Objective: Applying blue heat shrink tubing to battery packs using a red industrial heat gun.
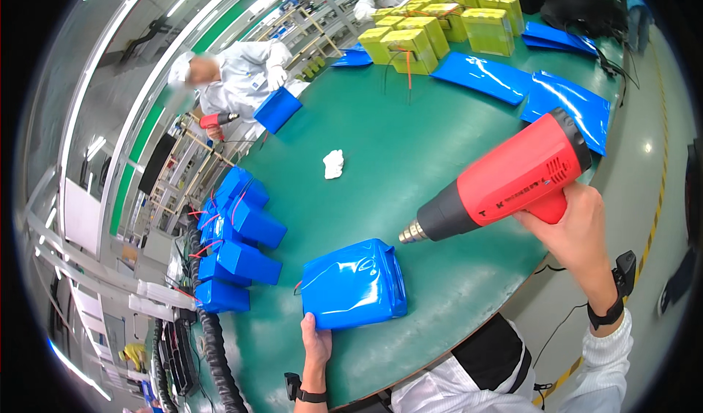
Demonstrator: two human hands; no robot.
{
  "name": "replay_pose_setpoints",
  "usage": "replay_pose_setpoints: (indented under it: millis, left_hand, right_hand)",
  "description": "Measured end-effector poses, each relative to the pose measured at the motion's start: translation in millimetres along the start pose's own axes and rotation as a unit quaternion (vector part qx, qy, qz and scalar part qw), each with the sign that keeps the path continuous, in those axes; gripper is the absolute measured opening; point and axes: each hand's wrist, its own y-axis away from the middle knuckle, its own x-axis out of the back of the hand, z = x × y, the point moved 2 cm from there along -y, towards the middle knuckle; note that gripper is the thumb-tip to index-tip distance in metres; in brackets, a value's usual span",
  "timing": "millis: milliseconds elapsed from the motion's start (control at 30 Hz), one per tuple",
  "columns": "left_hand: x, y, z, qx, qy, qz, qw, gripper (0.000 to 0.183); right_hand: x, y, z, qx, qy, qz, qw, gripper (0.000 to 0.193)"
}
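My right hand (575, 226) grips the handle of a red and black heat gun (505, 175). Its metal nozzle points down and left, a short gap from the open-looking end of a battery pack in blue shrink film (351, 285). That pack's film is glossy and wrinkled, with loose folds at its right end. At the pack's near left corner, my left hand (315, 340) holds it with the thumb on top; the other fingers are hidden beneath. A bit of red wire shows at the pack's left side.
Several blue-wrapped packs (249, 226) with red wires cluster on the left of the green table (366, 171). A crumpled white cloth (333, 164) lies mid-table. Yellow packs (487, 32) and flat blue sleeves (483, 77) occupy the far side. Across the table, a co-worker (242, 76) holds another heat gun and blue pack.
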Motion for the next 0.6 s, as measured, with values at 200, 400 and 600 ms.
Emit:
replay_pose_setpoints:
  millis: [200,400,600]
  left_hand:
    - [1,0,-2,-0.011,-0.017,-0.025,0.999,0.061]
    - [-6,15,3,0.010,0.005,-0.046,0.999,0.063]
    - [-33,44,-1,0.041,0.007,-0.075,0.996,0.064]
  right_hand:
    - [3,-9,-13,0.020,0.002,-0.009,1.000,0.041]
    - [24,1,-17,0.003,-0.018,-0.040,0.999,0.043]
    - [54,34,-16,-0.045,-0.013,-0.056,0.997,0.043]
